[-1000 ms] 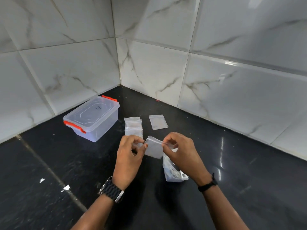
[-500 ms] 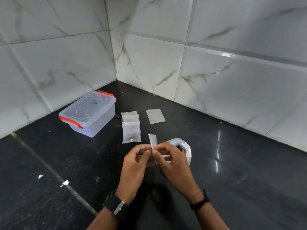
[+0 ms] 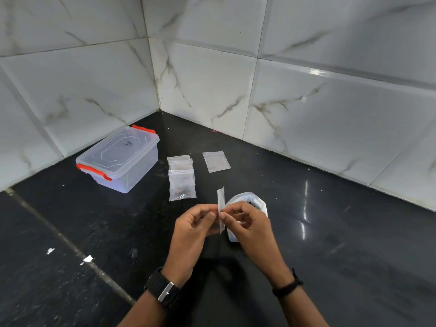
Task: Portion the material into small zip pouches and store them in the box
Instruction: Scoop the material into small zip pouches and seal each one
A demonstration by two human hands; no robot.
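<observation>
While my left hand [image 3: 192, 228] and right hand [image 3: 247, 226] meet fingertip to fingertip, both pinch one small zip pouch [image 3: 220, 208], held edge-on between them above the counter. Just behind my right hand stands the open bag of material [image 3: 258, 204]. Filled pouches [image 3: 182, 182] lie beyond my left hand, and the lidded box [image 3: 120, 159] sits farther left.

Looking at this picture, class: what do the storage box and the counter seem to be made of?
Storage box: probably translucent plastic, slightly frosted; the counter shows through its walls, and it has orange clip handles. Counter: likely polished black stone, glossy, with faint speckles and bright reflections.
</observation>
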